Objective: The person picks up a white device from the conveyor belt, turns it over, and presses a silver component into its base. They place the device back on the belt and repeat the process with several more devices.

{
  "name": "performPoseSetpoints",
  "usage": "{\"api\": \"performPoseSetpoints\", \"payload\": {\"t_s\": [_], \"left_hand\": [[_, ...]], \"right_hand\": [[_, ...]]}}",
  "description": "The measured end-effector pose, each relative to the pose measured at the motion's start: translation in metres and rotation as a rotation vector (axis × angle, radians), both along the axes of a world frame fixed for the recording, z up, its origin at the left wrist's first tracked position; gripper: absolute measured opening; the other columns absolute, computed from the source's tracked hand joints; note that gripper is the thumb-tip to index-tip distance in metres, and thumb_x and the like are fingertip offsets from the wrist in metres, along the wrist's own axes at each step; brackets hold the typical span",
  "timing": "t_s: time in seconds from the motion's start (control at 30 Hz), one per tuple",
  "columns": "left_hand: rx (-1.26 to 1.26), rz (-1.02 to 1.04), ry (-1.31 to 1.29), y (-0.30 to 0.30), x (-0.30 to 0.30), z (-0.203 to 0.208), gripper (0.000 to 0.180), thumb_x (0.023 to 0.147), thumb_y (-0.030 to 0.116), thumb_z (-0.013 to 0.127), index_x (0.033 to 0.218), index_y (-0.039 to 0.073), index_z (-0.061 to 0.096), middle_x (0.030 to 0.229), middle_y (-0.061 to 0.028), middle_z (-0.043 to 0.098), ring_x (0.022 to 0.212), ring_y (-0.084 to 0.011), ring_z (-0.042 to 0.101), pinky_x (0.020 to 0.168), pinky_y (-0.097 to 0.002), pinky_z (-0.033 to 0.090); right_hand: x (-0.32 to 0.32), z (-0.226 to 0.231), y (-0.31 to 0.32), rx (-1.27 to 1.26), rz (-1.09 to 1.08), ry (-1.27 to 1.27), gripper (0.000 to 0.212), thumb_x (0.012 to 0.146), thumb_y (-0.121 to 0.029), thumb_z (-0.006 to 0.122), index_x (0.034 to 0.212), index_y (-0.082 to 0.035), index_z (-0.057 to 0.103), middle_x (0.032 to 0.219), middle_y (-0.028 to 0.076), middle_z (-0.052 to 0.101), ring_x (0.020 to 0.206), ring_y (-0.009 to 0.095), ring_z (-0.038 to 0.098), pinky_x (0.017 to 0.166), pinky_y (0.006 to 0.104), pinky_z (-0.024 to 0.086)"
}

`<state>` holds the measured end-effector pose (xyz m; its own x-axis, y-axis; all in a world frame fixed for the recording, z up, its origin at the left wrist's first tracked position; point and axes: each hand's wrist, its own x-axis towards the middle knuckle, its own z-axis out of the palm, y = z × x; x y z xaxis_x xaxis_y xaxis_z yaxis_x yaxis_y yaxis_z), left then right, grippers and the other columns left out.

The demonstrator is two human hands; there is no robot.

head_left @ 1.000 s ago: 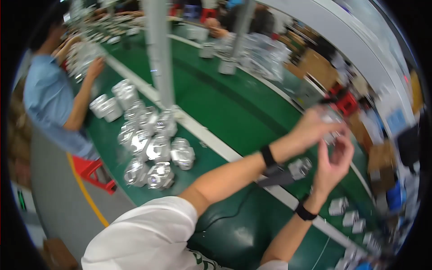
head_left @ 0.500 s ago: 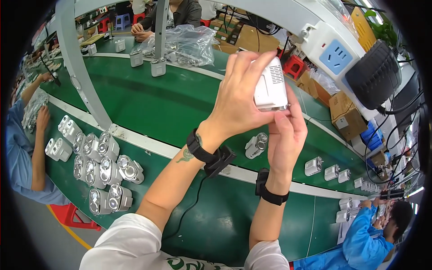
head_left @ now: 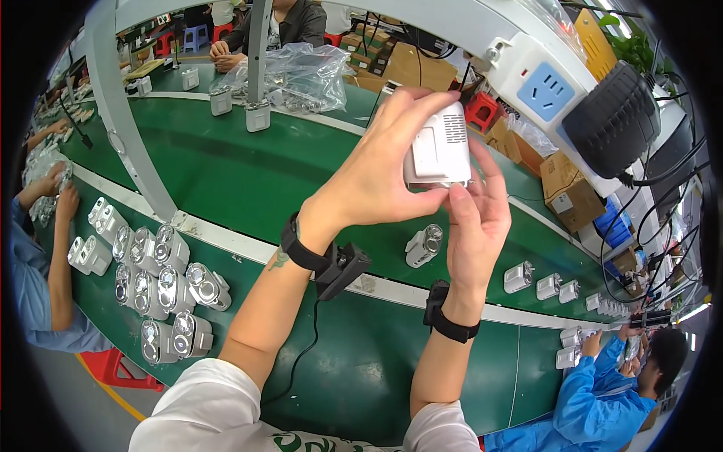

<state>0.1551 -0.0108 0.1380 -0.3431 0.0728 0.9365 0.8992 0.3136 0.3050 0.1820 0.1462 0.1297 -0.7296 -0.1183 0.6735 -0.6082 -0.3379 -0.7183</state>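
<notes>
Over the green conveyor belt I hold up a white plastic device casing (head_left: 431, 157), box-shaped, with rounded edges and a slotted grille on the face toward me. My left hand (head_left: 369, 169) grips it from above and the left, fingers over the top and thumb near its lower edge. At the lower right corner, my right hand (head_left: 478, 226) has its thumb against the bottom edge, beside a small shiny part, with the fingers partly hidden behind. Below sits a similar white unit with round lenses (head_left: 424, 245) on the belt.
Several white twin-lens units (head_left: 173, 290) stand grouped at left on the green table (head_left: 361, 369). More units (head_left: 518, 276) line the belt at right. A metal post (head_left: 128, 128) and a power strip (head_left: 538, 83) with a black adapter (head_left: 614, 120) are close by. Co-workers sit around.
The casing and both hands have shifted slightly left in the picture, as has the whole scene. More of the casing's face shows. Both hands keep their hold.
</notes>
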Motion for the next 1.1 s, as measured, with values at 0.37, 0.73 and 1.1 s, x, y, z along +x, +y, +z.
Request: {"api": "performPoseSetpoints", "payload": {"t_s": [0.37, 0.73, 1.1], "left_hand": [[0.269, -0.553, -0.395, -0.009, -0.01, -0.004, 0.087, 0.066, 0.012, 0.088, 0.141, 0.002, 0.045, 0.131, -0.012, 0.054, 0.119, -0.0204, 0.056, 0.099, -0.0353, 0.05], [0.457, -0.679, -0.403, -0.005, -0.008, -0.002, 0.083, 0.063, 0.003, 0.089, 0.136, -0.004, 0.05, 0.124, -0.0118, 0.06, 0.113, -0.0182, 0.06, 0.095, -0.0328, 0.052], [0.556, -0.667, -0.478, 0.002, -0.01, -0.005, 0.081, 0.065, 0.009, 0.09, 0.134, -0.007, 0.051, 0.119, -0.0126, 0.063, 0.109, -0.0187, 0.062, 0.094, -0.0318, 0.052]], "right_hand": [[-0.002, -0.006, -0.005, 0.073, -0.19, 0.111, 0.034, 0.096, -0.001, 0.059, 0.128, 0.003, 0.048, 0.125, 0.017, 0.059, 0.108, 0.02, 0.062, 0.088, 0.0335, 0.055], [-0.003, -0.009, -0.007, 0.041, -0.227, 0.224, 0.03, 0.097, 0.0, 0.058, 0.125, -0.001, 0.046, 0.113, 0.015, 0.061, 0.106, 0.021, 0.063, 0.087, 0.0377, 0.057], [-0.003, -0.007, -0.012, 0.128, -0.308, 0.181, 0.047, 0.092, -0.002, 0.066, 0.132, -0.001, 0.042, 0.118, 0.017, 0.061, 0.106, 0.02, 0.063, 0.082, 0.0324, 0.056]]}}
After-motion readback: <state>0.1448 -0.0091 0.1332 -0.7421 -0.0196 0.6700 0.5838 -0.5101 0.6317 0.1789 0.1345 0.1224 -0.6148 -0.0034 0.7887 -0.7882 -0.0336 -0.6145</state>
